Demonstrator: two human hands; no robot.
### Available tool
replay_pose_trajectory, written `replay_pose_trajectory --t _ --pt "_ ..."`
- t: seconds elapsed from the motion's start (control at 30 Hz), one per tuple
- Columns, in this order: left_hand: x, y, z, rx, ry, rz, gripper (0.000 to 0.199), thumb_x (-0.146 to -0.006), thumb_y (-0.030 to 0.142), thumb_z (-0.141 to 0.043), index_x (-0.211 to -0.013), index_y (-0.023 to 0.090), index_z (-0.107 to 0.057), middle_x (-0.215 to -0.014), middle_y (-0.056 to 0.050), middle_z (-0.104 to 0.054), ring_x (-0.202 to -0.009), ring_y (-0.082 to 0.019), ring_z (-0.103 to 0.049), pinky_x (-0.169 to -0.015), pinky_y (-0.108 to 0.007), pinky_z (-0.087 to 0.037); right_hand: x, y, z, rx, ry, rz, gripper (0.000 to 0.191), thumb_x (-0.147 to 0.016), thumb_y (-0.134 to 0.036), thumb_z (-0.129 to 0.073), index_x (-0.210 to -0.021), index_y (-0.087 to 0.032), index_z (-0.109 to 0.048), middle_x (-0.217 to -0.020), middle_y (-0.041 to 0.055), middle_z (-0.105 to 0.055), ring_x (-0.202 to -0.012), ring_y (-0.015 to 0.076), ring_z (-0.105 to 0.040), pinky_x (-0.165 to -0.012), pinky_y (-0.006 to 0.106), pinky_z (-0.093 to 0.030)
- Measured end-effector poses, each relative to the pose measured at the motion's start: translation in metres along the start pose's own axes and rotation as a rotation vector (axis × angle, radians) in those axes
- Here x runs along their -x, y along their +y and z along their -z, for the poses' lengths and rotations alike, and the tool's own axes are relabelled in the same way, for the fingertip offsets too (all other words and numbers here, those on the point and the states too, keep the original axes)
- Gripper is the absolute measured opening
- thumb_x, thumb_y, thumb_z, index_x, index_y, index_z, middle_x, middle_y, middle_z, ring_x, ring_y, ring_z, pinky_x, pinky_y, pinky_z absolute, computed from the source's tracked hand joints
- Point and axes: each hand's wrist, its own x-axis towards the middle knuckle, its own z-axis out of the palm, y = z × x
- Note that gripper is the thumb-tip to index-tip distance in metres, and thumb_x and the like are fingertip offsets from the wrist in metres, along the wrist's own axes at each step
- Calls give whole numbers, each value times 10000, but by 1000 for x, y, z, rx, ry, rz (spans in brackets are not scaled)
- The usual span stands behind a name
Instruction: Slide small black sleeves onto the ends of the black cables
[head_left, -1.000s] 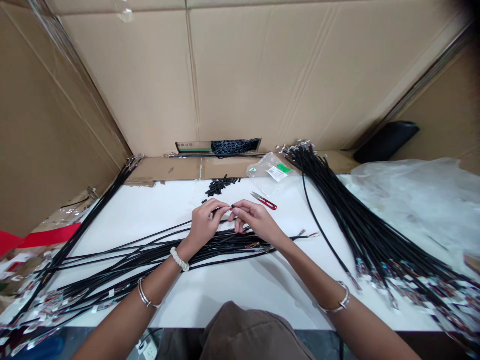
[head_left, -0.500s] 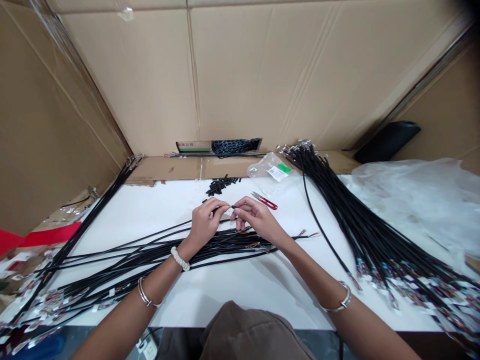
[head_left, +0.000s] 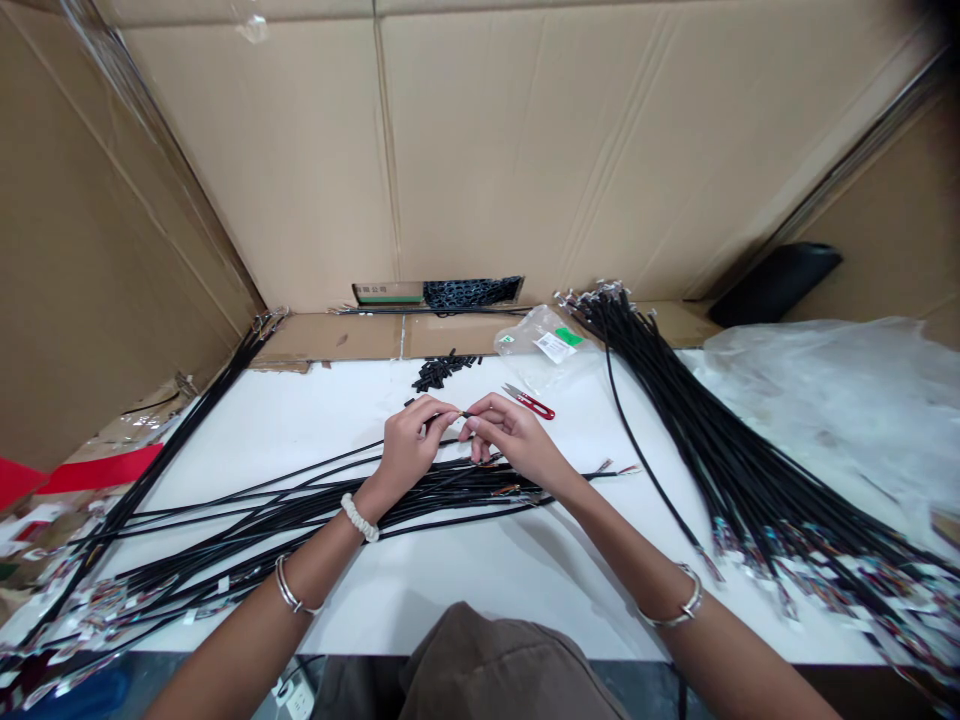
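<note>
Barely shifting since the earlier frame, the left hand (head_left: 409,440), mid-frame, is pinching what looks like a thin dark wire, fingers together; beside it, the right hand (head_left: 521,440) is clamping a tiny black tube (head_left: 468,415). Slack fingertips could be dropping it. Right of centre, a clear labelled plastic bag (head_left: 553,347) is hiding its contents.

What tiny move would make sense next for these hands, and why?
Probably ease the small black piece, pinched by the right hand, slightly toward the left hand. Their fingertips nearly meet, with a thin, light-coloured bit showing between them. That bit is too small to identify, so a gentle nudge seems wiser than a big push.
</note>
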Motion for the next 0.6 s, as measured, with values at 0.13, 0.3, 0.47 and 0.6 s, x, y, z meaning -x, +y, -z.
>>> replay_pose_trajectory --t 0.13,0.3,0.47,0.6 --pt "0 -1 0 -14 -7 -20 170 -930 281 -561 -853 185 -678 -784 -28 -666 -663 -127 -574 -603 -246 -436 0 -1 -1 2 6 -3 288 -834 -453 -636 -877 -199 -508 -776 17 -671 -544 118 -623 -511 256 -454" --pt "2 -1 0 -28 -20 -71 158 -934 267 -555 -873 181 -672 -776 -31 -652 -642 -121 -555 -592 -249 -419 0 -3 -1 -22 12 -21 310 -816 -471 -652 -848 -201 -503 -780 20 -677 -538 117 -621 -503 254 -453" --pt "2 -1 0 -42 -16 -84 163 -938 265 -547 -868 180 -667 -762 -30 -642 -636 -119 -547 -593 -249 -412 -1 -2 -1 -73 6 -35 330 -802 -478 -668 -836 -200 -493 -759 16 -675 -529 116 -616 -498 251 -452" --pt "2 0 1 -69 -34 -97 174 -943 263 -535 -868 181 -669 -773 -34 -646 -649 -122 -552 -613 -251 -426 0 -2 -2 -59 15 -30 326 -803 -478 -667 -839 -198 -504 -763 15 -673 -532 114 -617 -500 249 -454"
